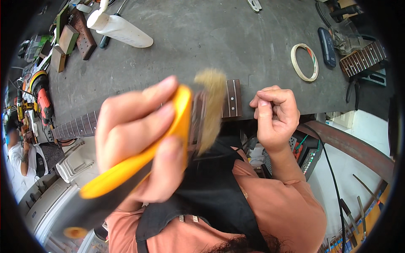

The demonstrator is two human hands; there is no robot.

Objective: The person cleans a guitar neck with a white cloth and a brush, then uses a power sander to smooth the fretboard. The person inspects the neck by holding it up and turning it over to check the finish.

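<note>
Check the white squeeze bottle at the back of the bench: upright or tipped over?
Tipped over. The white squeeze bottle lies on its side on the grey bench, its length running flat along the surface.

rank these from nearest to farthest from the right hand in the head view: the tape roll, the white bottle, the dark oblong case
From the right hand:
1. tape roll, up and just right on the bench
2. dark oblong case, farther up right, beyond the tape
3. white bottle, far off at the upper left
</note>
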